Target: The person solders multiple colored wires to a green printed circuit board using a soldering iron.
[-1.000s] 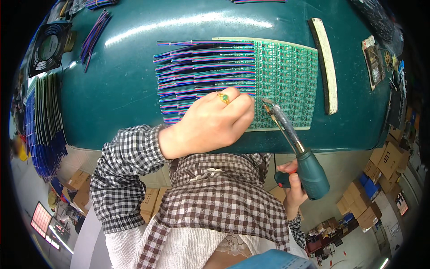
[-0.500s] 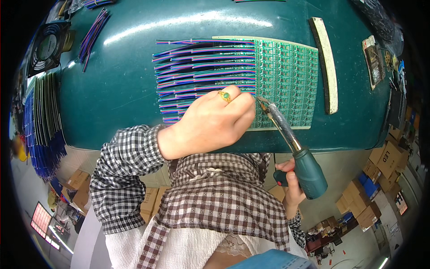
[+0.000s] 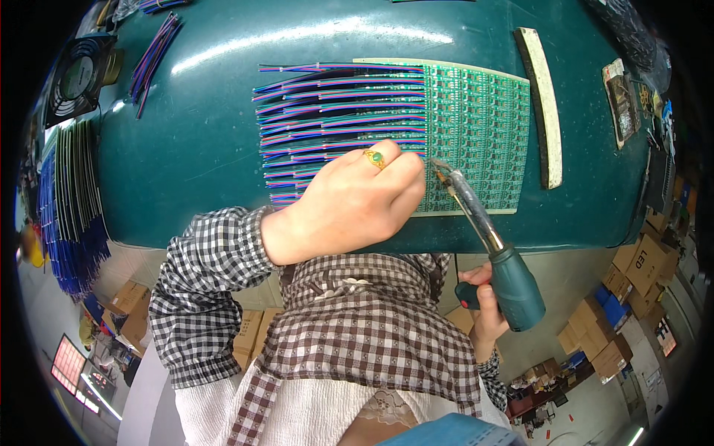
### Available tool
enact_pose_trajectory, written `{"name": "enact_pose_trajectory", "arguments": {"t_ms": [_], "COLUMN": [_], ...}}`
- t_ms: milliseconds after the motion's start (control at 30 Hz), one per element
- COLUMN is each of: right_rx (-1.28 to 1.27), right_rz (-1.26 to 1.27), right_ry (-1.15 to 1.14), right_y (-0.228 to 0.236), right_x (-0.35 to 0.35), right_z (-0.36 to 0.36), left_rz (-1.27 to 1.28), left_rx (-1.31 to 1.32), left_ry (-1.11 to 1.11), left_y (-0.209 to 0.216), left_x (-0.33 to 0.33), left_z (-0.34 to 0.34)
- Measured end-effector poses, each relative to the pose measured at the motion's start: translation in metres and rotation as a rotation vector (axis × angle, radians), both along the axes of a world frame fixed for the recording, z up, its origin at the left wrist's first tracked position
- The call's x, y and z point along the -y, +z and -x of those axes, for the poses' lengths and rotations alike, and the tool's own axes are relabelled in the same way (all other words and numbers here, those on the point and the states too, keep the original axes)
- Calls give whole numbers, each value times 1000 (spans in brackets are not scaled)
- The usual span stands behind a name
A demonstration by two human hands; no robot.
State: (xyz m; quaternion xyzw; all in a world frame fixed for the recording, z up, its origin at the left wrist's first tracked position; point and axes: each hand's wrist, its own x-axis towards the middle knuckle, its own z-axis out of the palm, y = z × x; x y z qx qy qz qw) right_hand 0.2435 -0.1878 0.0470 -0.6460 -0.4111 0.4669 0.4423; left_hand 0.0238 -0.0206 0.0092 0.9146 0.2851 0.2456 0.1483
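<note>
My left hand (image 3: 357,195), with a green-stoned ring, is closed and curled over a row of coloured wires (image 3: 338,126). Its fingertips are hidden beneath it, and the wires pass under the hand toward a green circuit board panel (image 3: 476,134). The wire ends line up along a column in the middle of that panel. In my right hand (image 3: 487,311) is the dark green handle of a soldering iron (image 3: 513,286), with the thumb by a black trigger part. The iron slants up to the left, its thin tip over the panel just right of my left fingers.
A pale narrow strip (image 3: 545,111) stands right of the panel, and a worn small tray (image 3: 619,104) beyond it. At the left are a fan (image 3: 76,78), loose wires (image 3: 155,59) and a thick pile of blue wires (image 3: 71,215) at the table edge. Cartons (image 3: 595,338) stand on the floor.
The soldering iron's tip has shifted slightly right, away from the wire ends by my left fingers. My left hand stays in nearly the same place.
</note>
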Motion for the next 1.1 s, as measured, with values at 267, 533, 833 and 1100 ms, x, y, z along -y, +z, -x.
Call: {"name": "enact_pose_trajectory", "arguments": {"t_ms": [267,533,833,1100], "right_rx": [-4,-53,-43,-89], "right_rz": [-37,23,68,34], "right_ry": [-54,-54,-58,-112], "right_y": [0,4,5,6], "right_x": [1,-3,-5,-3], "right_z": [0,3,5,6], "left_rz": [20,27,30,34], "left_rx": [-10,-4,-6,-9], "left_ry": [-2,-2,1,-5], "left_y": [1,-1,0,0], "left_x": [0,1,0,0], "left_z": [0,0,0,1]}}
